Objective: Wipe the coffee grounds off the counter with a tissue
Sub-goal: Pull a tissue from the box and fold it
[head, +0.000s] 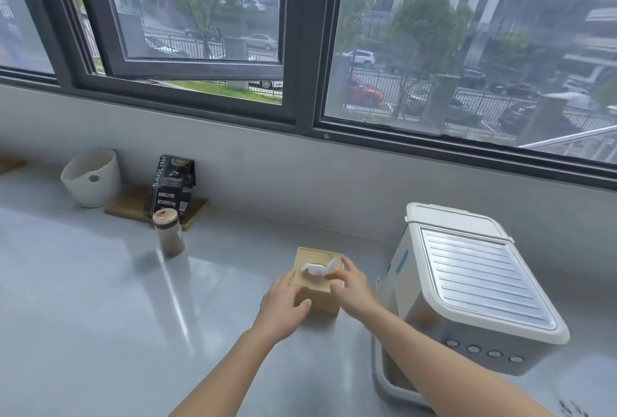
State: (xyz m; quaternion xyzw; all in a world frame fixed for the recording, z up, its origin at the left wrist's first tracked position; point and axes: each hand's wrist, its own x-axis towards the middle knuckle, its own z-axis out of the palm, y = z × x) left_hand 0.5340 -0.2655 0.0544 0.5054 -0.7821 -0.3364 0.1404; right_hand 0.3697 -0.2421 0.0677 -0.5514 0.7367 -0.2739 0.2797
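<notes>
Head view showed the wooden tissue box [319, 283] on the pale counter [100, 299], below centre of the frame. The left hand [283, 306] clasped the box's left side, thumb on its front. The right hand [350, 283] pinched the white tissue [315, 269] poking from the top slot. Dark coffee grounds [572, 408] lay at the lower right corner, beside a white lidded appliance [467, 286].
</notes>
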